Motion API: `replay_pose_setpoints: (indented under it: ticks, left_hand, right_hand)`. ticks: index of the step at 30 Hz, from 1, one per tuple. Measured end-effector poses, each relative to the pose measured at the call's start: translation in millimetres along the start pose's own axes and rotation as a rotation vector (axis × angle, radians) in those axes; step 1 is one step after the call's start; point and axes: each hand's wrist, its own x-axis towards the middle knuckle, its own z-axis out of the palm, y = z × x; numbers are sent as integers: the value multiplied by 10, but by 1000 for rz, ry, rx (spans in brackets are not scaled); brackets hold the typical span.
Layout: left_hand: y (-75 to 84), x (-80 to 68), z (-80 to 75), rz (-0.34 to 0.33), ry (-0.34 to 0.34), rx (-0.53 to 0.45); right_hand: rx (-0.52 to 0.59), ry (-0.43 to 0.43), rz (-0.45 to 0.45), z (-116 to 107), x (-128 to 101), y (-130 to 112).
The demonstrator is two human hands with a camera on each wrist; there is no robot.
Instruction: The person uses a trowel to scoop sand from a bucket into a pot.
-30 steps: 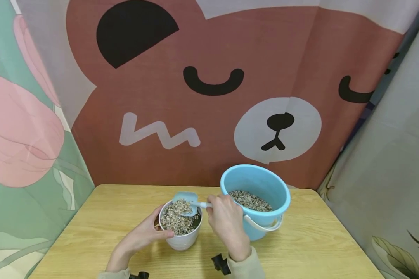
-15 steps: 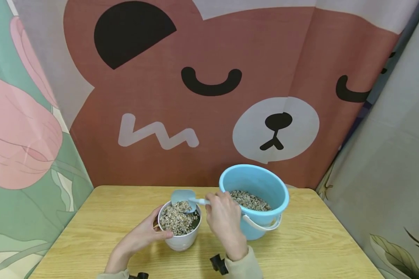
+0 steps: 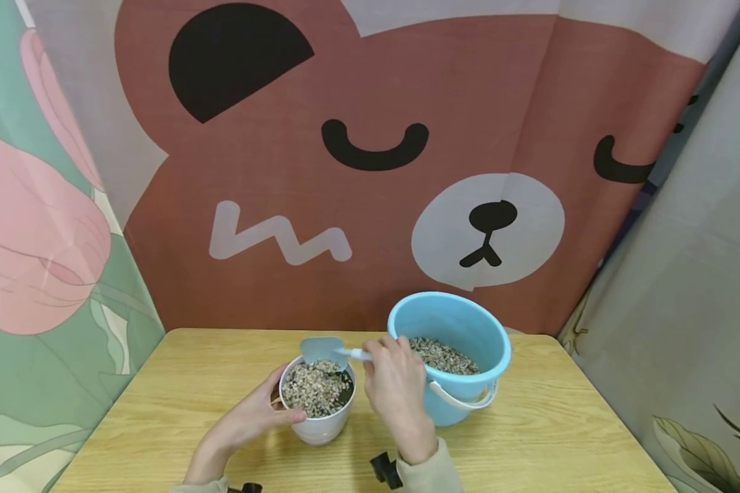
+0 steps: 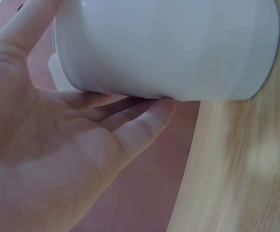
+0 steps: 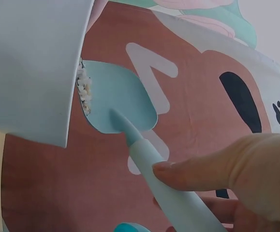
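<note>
A small white pot [image 3: 322, 430] stands on the wooden table, filled near its rim with pale gritty granules [image 3: 313, 392]; a dark patch shows at the right inside. My left hand [image 3: 255, 414] grips the pot from the left, thumb in front. In the left wrist view the fingers [image 4: 147, 126] lie along the pot's side. My right hand [image 3: 397, 387] holds a light blue toy shovel [image 3: 323, 348] by its handle. The blade is tipped over the pot's far rim. In the right wrist view, some granules [image 5: 85, 89] show along the blade's edge beside the pot.
A light blue bucket [image 3: 490, 335] with a white handle [image 3: 462, 402] stands right of the pot, partly behind my right hand. More granules [image 3: 442, 356] lie inside it. A bear-print curtain [image 3: 370, 287] hangs behind the table's back edge.
The shovel blade has tipped up and shifted slightly toward the pot's far left rim. Granules that lay on it have slid into the pot. My left hand keeps its place on the pot.
</note>
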Motion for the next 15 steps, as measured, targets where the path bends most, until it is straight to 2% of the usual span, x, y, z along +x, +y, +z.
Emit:
replay_pose_setpoints:
  ticks: [5,15]
  left_hand:
    - [-5,1,-5,25,-19,-13]
    - [-39,21,-15,33,-16,-9]
  right_hand:
    - [16,31,-2,-1,2,5]
    - [57,72,-21,13,26,37]
